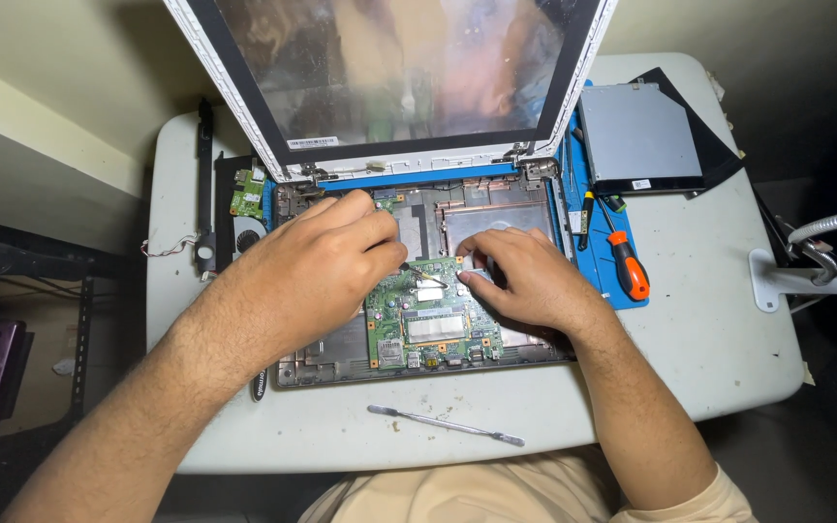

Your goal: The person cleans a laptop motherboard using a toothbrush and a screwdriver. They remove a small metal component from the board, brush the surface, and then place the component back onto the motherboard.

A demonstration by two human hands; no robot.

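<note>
While our left hand curls its fingers together around a thin tool, pinching it like a pen, the tip reaches onto the green circuit board at the middle of the frame. The grip looks chosen for fine control over small parts. Our right hand lies just beside it, fingers pressed down flat on the board's upper right edge, probably to steady it; we cannot tell whether it pinches anything.

The board sits inside the opened laptop base, whose screen tilts back toward the top of the frame, out of the way. A blue mat shows under the laptop, and on its right part lies a screwdriver with an orange handle, within easy reach. A flat silver drive rests in the upper right. On the left edge of the bench we see a small green board and a round fan, set aside. A slim metal pry tool lies on the bench at the lower middle, near our body.
</note>
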